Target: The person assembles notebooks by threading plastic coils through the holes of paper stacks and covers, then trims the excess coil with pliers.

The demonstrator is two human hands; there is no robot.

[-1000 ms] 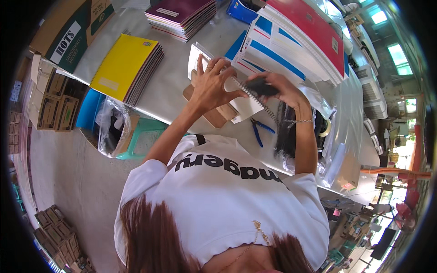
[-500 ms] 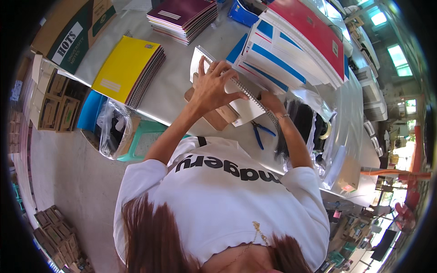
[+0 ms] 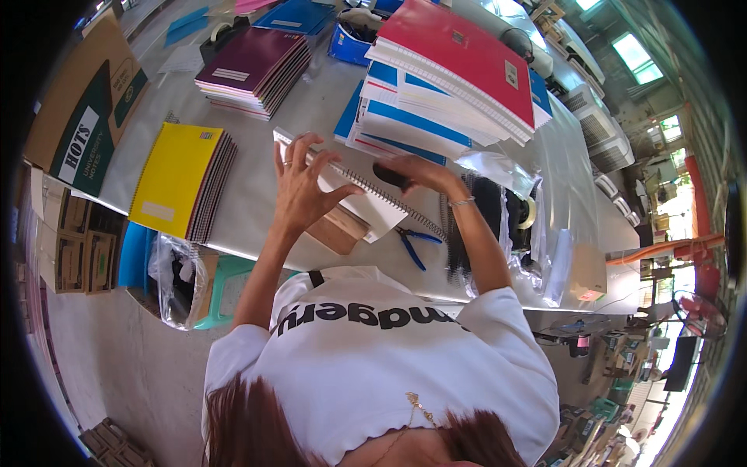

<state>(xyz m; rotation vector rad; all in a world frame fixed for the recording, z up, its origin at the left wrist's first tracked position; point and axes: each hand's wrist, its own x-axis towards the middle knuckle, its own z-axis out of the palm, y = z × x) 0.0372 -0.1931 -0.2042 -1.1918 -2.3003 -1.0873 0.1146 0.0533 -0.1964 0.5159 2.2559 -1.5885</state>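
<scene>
- While spreading the left hand (image 3: pixel 299 187), with fingers curved and loose, over one white spiral-bound pad (image 3: pixel 385 218) on the table, hides part of its page in the head view.
- Grasps one dark object (image 3: pixel 391 174), too unclear to identify, in the right hand (image 3: pixel 424 173) near the coiled edge.
- Shows one blue-handled pair of pliers (image 3: pixel 412 251), two notebook stacks: yellow-topped (image 3: pixel 179 179), maroon-topped (image 3: pixel 253 62).

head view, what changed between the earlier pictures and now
The camera has shifted. Relative to the spiral notebook, the right hand has moved farther from the body since half a second ago, and the dark object it holds shows clearly again. The left hand stays spread over the notebook; the blue-handled pliers lie as before.
</scene>
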